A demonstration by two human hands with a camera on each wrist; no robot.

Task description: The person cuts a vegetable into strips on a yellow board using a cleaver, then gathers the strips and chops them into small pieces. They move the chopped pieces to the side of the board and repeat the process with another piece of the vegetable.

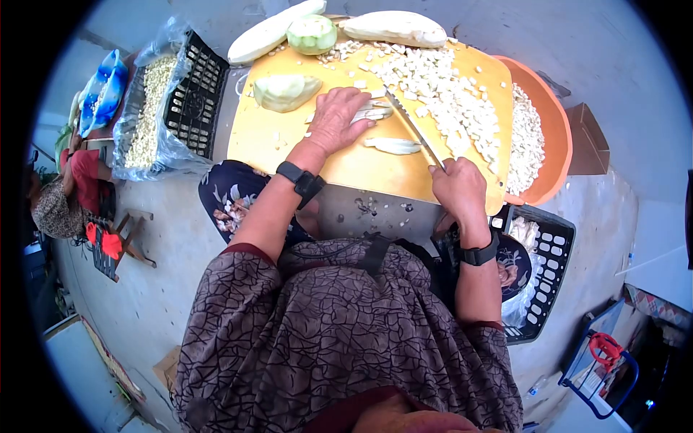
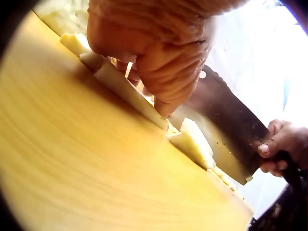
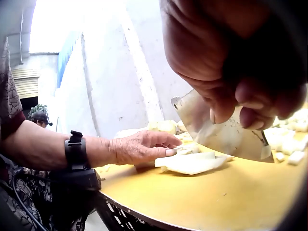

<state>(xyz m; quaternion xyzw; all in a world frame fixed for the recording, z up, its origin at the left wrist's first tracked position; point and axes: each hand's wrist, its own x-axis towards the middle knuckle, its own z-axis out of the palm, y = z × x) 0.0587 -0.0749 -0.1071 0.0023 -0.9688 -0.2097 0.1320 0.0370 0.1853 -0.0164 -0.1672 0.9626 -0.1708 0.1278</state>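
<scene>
Knife (image 1: 413, 130), one, broad-bladed: we find it right of centre in the upper half of the head view, its long axis slanting from upper left to lower right. Right hand (image 1: 462, 189): fingers wrapped round the handle at the lower end. Left hand (image 1: 338, 119): upper centre, fingers bent, thumb along the near side, holding a bundle of pale strips (image 1: 372, 113). Strips: long axis running roughly left to right, so we record blade and bundle as crosswise, the bundle's right end just beside the blade's upper end. Left hand touches the strips and is the nearer; the right reaches them only through the knife. Loose slice (image 1: 393, 146), one: lies below the bundle, between the hands, right end near the blade. Diced pieces (image 1: 462, 108): we place them right of the blade, on the yellow board (image 1: 325, 166).
</scene>
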